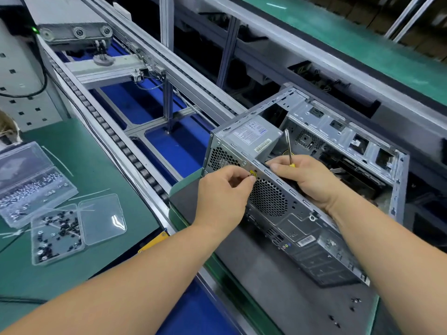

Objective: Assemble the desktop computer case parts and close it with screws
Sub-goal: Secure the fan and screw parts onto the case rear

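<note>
Left hand (223, 189) pinches something unseen at computer case (302, 221) rear; right hand (307, 178) grips screwdriver (288, 146), handle mostly hidden

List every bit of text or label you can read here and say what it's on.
None can be read.
Power supply white label: print too small.
Its barcode sticker: blurred.
Yellow sticker by the left hand: unreadable.
Case rear barcode sticker: blurred.
</note>
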